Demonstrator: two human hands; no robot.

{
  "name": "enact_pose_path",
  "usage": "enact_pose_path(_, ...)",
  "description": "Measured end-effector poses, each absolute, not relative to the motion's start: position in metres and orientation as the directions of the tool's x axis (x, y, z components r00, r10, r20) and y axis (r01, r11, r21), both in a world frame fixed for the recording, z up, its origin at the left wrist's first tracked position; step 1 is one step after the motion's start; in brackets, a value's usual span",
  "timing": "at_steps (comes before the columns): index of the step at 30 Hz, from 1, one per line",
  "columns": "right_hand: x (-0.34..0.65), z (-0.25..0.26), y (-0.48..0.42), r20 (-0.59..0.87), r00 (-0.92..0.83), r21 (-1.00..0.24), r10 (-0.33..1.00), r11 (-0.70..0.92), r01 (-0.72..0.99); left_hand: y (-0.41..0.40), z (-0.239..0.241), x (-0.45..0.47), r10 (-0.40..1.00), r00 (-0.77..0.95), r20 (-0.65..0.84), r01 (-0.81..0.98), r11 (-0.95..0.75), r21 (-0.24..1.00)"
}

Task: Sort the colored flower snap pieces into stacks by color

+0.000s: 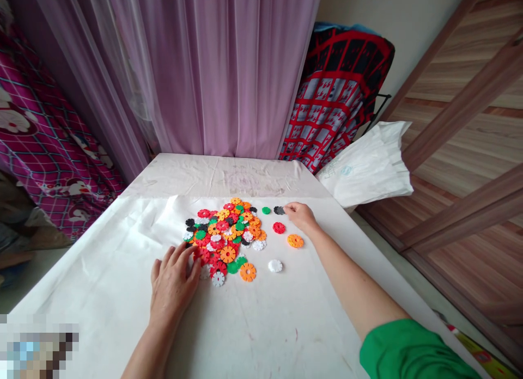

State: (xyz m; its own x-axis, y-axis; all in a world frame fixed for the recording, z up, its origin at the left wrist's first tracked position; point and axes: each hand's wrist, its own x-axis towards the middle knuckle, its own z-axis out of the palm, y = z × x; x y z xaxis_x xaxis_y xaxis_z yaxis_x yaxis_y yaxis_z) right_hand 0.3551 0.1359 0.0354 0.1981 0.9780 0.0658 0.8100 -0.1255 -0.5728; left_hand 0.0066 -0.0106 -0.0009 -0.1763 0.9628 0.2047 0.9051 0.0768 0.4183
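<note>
A heap of notched plastic building discs (227,254) in red, orange, green, black and white lies on the white-covered table. My left hand (174,281) rests at the heap's near left edge, its fingers apart and reaching onto the outer discs. To the right of the heap, my right hand (301,215) pinches the edge of a black notched disc (279,210) at the tabletop. Around it lie a green disc (266,211), a red disc (279,227), an orange disc (295,240) and, closer to me, a white disc (275,266). Whether these are single or stacked is hard to tell.
The white table cover (241,330) has creases on the left. A white bag (368,164) stands by the table's far right corner. Purple curtains (220,68) hang behind the far edge, and wooden doors (461,172) are on the right.
</note>
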Motion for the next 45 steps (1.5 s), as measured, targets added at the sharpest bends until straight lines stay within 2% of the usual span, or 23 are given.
enact_pose_path(10,0.364,0.016,0.174,0.021,0.235,-0.524,0.972,-0.189,0.83,-0.009,-0.009,0.001,0.961,-0.188,0.201,0.899,0.086,0.429)
enact_pose_path(19,0.388,0.025,0.134,0.038,0.274,-0.427,0.961,-0.233,0.874,-0.009,-0.009,0.001,0.964,-0.179,0.198,0.905,0.082,0.416)
enact_pose_path(21,0.393,0.02,0.112,0.027,0.276,-0.455,0.961,-0.235,0.859,-0.009,-0.008,0.001,0.964,-0.174,0.199,0.906,0.077,0.416)
enact_pose_path(24,0.398,0.006,0.076,0.021,0.26,-0.593,0.965,-0.197,0.781,-0.008,-0.006,0.001,0.967,-0.175,0.187,0.908,0.085,0.411)
enact_pose_path(26,0.396,-0.004,0.056,0.074,0.234,-0.667,0.97,-0.126,0.734,-0.007,-0.005,0.001,0.968,-0.172,0.184,0.911,0.085,0.404)
enact_pose_path(28,0.392,-0.009,0.045,0.138,0.223,-0.687,0.965,-0.069,0.724,-0.007,-0.004,0.001,0.968,-0.162,0.192,0.915,0.075,0.397)
enact_pose_path(31,0.383,-0.001,0.05,0.151,0.241,-0.654,0.959,-0.085,0.751,-0.006,-0.004,0.001,0.967,-0.155,0.203,0.919,0.066,0.388)
enact_pose_path(37,0.363,0.035,0.111,0.062,0.232,-0.462,0.971,-0.178,0.869,-0.006,-0.003,0.002,0.968,-0.159,0.196,0.919,0.072,0.388)
enact_pose_path(45,0.349,0.019,0.151,0.006,0.207,-0.405,0.978,-0.187,0.895,-0.005,-0.011,0.0,0.963,-0.176,0.206,0.899,0.072,0.431)
